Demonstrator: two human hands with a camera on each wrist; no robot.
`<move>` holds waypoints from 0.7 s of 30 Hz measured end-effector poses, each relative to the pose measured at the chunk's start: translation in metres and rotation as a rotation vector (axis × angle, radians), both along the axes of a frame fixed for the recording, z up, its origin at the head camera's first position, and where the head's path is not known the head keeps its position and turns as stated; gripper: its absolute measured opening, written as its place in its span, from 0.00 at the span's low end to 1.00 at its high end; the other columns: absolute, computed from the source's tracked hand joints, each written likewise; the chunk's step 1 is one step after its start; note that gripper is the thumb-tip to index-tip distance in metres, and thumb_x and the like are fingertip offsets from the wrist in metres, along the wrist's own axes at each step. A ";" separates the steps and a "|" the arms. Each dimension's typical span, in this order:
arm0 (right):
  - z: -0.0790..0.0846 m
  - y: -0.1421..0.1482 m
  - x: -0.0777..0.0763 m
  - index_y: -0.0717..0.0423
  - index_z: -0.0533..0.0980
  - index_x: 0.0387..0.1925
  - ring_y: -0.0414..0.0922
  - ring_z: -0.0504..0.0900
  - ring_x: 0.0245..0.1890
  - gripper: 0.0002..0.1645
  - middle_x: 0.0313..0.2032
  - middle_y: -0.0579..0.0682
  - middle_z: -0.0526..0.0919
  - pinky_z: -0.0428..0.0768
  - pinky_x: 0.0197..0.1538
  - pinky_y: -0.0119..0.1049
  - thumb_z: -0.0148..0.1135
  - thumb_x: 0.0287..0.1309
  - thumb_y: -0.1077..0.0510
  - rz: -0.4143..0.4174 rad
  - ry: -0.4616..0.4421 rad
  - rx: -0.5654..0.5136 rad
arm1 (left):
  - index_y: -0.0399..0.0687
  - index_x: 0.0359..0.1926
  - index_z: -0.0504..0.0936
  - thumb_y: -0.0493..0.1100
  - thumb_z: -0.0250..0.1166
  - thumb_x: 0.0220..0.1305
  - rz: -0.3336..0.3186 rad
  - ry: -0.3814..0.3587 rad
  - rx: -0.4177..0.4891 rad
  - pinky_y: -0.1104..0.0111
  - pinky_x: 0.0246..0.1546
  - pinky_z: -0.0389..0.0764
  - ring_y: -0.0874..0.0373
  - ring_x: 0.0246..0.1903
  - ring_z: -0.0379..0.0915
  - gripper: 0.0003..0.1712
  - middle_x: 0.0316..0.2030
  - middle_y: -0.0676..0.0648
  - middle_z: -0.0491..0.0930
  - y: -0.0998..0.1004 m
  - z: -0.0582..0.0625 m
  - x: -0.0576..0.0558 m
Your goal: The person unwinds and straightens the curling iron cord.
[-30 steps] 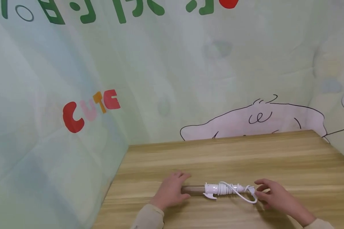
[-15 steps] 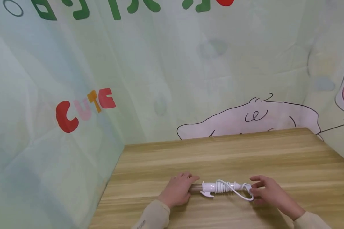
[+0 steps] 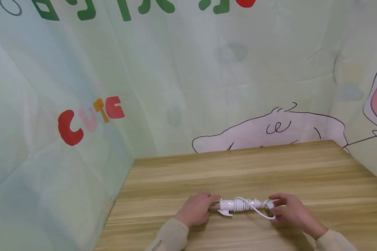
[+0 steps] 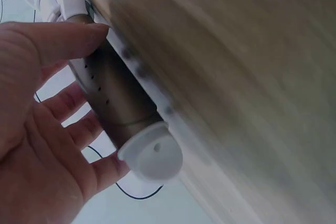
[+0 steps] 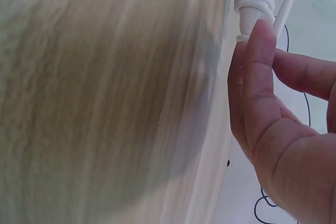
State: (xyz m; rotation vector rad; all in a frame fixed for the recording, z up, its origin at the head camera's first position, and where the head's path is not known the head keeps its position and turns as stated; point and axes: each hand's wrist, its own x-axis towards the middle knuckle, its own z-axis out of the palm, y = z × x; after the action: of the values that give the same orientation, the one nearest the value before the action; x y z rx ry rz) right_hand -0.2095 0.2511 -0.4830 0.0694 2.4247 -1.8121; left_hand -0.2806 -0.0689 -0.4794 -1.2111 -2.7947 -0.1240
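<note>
A curling iron (image 3: 227, 205) lies crosswise near the front of the table, with a white handle and a brown barrel (image 3: 214, 206). Its white cord (image 3: 241, 205) is wound round the handle and ends in a loose loop. My left hand (image 3: 195, 209) grips the barrel, thumb on one side and fingers on the other; the left wrist view shows the barrel's small holes and white end cap (image 4: 157, 153). At the handle end my right hand (image 3: 291, 210) pinches the cord's plug (image 3: 270, 205), which the fingers partly hide in the right wrist view.
The wooden table (image 3: 238, 174) reaches back to a printed cloth backdrop (image 3: 188, 69), which also hangs along the left side. The table's left edge runs beside my left arm.
My left hand has slid right along the barrel and closed on it. My right hand has come in left onto the plug. The view has shifted slightly right.
</note>
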 end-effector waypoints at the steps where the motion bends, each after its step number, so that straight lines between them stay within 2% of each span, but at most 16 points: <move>1: 0.000 0.000 0.000 0.85 0.62 0.58 0.50 0.82 0.30 0.30 0.38 0.62 0.78 0.84 0.32 0.43 0.59 0.55 0.76 0.005 -0.001 -0.004 | 0.58 0.63 0.77 0.36 0.70 0.52 0.003 -0.008 0.002 0.64 0.38 0.79 0.59 0.42 0.76 0.34 0.43 0.53 0.80 0.001 -0.001 0.000; 9: -0.004 -0.003 0.001 0.85 0.63 0.57 0.50 0.82 0.31 0.29 0.37 0.62 0.77 0.84 0.32 0.43 0.59 0.54 0.78 -0.012 -0.030 -0.032 | 0.57 0.59 0.79 0.38 0.73 0.53 0.018 -0.013 0.016 0.65 0.40 0.79 0.60 0.42 0.77 0.31 0.43 0.54 0.81 0.005 -0.005 0.003; 14: -0.005 -0.003 0.003 0.85 0.62 0.58 0.49 0.82 0.30 0.30 0.37 0.61 0.77 0.84 0.32 0.43 0.60 0.55 0.77 0.027 -0.021 -0.051 | 0.58 0.56 0.79 0.36 0.74 0.52 0.028 -0.013 0.032 0.65 0.38 0.80 0.60 0.42 0.76 0.29 0.41 0.55 0.79 0.003 -0.005 0.006; 17: -0.001 -0.001 0.005 0.85 0.62 0.58 0.50 0.82 0.28 0.31 0.38 0.61 0.79 0.84 0.30 0.42 0.61 0.56 0.75 0.040 0.018 -0.039 | 0.56 0.56 0.79 0.34 0.74 0.51 0.023 0.014 0.073 0.65 0.37 0.80 0.60 0.41 0.76 0.30 0.40 0.54 0.79 0.002 -0.003 0.008; 21: 0.007 -0.002 0.007 0.84 0.62 0.59 0.51 0.82 0.29 0.32 0.40 0.63 0.79 0.84 0.29 0.42 0.62 0.55 0.75 0.034 0.066 -0.037 | 0.53 0.56 0.80 0.30 0.72 0.48 0.007 0.093 0.134 0.66 0.37 0.79 0.60 0.39 0.76 0.32 0.39 0.53 0.78 0.000 0.001 0.009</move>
State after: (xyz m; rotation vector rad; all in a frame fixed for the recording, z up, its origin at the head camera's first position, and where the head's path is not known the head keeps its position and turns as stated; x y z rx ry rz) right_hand -0.2022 0.2490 -0.4758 -0.0356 2.4189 -1.8726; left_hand -0.2716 -0.0687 -0.4783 -1.1453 -2.6634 -0.2430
